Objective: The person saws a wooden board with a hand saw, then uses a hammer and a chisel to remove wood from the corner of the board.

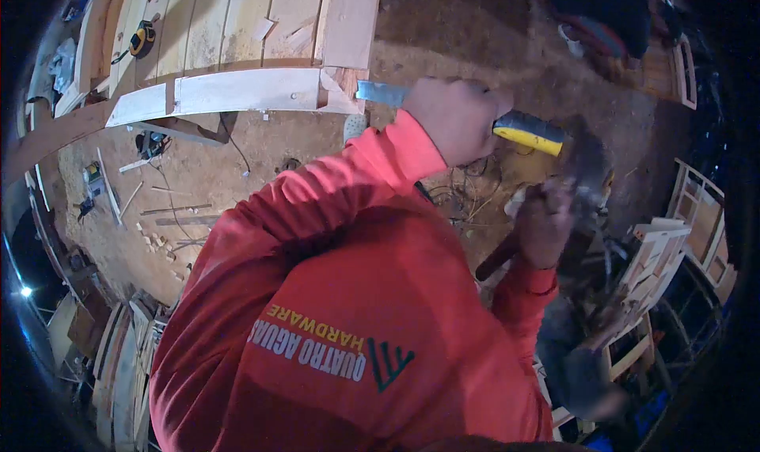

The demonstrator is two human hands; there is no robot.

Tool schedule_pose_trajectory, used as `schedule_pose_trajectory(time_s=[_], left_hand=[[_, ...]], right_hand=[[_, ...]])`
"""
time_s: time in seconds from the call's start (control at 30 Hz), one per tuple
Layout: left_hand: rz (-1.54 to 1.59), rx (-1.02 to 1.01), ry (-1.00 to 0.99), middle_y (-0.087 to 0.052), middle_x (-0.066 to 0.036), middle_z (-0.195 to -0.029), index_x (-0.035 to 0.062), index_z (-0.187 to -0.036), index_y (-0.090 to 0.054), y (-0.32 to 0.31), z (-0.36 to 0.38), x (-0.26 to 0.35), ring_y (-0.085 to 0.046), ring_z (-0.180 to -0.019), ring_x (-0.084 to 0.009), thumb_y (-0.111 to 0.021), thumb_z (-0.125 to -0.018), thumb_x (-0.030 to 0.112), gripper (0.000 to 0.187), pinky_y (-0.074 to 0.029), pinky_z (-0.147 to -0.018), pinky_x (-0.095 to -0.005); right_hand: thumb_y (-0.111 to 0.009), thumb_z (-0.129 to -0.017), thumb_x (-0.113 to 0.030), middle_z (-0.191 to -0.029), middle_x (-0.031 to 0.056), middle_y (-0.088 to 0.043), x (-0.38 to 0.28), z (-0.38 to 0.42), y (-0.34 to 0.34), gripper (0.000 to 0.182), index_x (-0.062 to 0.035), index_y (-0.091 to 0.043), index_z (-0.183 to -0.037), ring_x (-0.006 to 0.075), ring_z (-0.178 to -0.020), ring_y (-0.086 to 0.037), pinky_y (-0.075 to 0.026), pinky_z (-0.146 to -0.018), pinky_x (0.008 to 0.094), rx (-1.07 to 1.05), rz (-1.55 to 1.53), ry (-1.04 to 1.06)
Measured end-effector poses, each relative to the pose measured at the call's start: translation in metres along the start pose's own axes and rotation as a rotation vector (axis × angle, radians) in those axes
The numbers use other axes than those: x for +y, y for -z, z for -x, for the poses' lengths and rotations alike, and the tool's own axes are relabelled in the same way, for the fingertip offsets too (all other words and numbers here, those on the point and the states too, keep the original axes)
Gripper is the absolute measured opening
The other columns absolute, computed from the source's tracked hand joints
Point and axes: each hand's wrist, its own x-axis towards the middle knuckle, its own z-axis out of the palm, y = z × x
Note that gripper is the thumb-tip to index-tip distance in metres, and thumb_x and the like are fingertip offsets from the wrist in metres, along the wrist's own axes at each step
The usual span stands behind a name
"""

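My left hand (pixel 457 119) grips a chisel (pixel 529 132) with a yellow and black handle. Its metal blade (pixel 380 93) points left at the corner of a pale curved board (pixel 229 92) on a wooden frame. My right hand (pixel 546 222) is closed round the wooden handle of a hammer, whose blurred head (pixel 587 161) is close to the butt of the chisel handle. Both arms are in red sleeves, and my red shirt (pixel 340 333) with printed lettering fills the lower middle of the view.
Planks (pixel 214 17) lie across the frame, with a yellow tape measure (pixel 142 39) on them. Power tools (pixel 150 144) and wood scraps lie on the dirt floor at left. Wooden chair frames (pixel 657 258) stand at right, and stacked boards (pixel 119 365) at lower left.
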Motion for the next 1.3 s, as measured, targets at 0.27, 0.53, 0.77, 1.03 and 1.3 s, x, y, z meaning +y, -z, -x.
schedule_pose_trajectory(time_s=[0.27,0.53,0.77,1.03,1.3], left_hand=[[-0.051,-0.001,-0.017,-0.071,-0.009,-0.080,0.0171,-0.099,-0.069,0.003,0.002,0.000,-0.072,-0.072,-0.0323,-0.075,-0.076,0.028,0.027,-0.057,-0.059,-0.0474],[-0.086,-0.028,0.011,-0.071,-0.008,-0.081,0.0191,-0.097,-0.066,0.002,0.005,-0.005,-0.071,-0.076,-0.0324,-0.074,-0.072,0.026,0.026,-0.057,-0.060,-0.0472],[0.026,0.005,-0.101,-0.072,-0.007,-0.084,0.0188,-0.099,-0.069,0.009,0.001,0.011,-0.073,-0.075,-0.0312,-0.076,-0.074,0.030,0.028,-0.058,-0.062,-0.0466],[0.002,0.034,-0.069,-0.072,-0.008,-0.082,0.0164,-0.098,-0.068,0.014,-0.005,-0.008,-0.073,-0.073,-0.0319,-0.076,-0.075,0.027,0.027,-0.058,-0.061,-0.0461],[0.005,-0.038,-0.049,-0.071,-0.010,-0.083,0.0176,-0.101,-0.067,0.009,-0.003,-0.012,-0.072,-0.075,-0.0335,-0.073,-0.074,0.028,0.029,-0.057,-0.062,-0.0486]], right_hand=[[-0.060,-0.096,-0.012,-0.093,0.0056,-0.064,0.018,-0.009,0.023,0.020,-0.0014,-0.059,-0.113,0.0165,-0.073,-0.062,-0.051,-0.063,0.0293,0.055,0.127,-0.155],[-0.065,-0.088,-0.005,-0.078,0.0040,-0.058,-0.017,-0.030,0.033,0.018,-0.0037,-0.057,-0.104,0.0150,-0.064,-0.059,-0.047,-0.055,0.0296,0.165,0.478,0.421],[-0.059,-0.092,-0.011,-0.071,0.0035,-0.054,-0.028,-0.021,0.010,0.015,-0.0033,-0.055,-0.104,0.0136,-0.054,-0.053,-0.043,-0.050,0.0273,0.253,-0.374,-0.265],[-0.065,-0.093,-0.012,-0.089,0.0095,-0.065,0.002,-0.030,0.083,0.029,-0.0018,-0.059,-0.120,0.0218,-0.072,-0.065,-0.053,-0.059,0.0339,0.276,-0.444,-0.080],[-0.071,-0.090,-0.020,-0.088,0.0133,-0.063,-0.008,-0.009,-0.020,0.019,-0.0055,-0.064,-0.100,0.0201,-0.074,-0.063,-0.051,-0.066,0.0398,-0.081,0.390,0.025]])
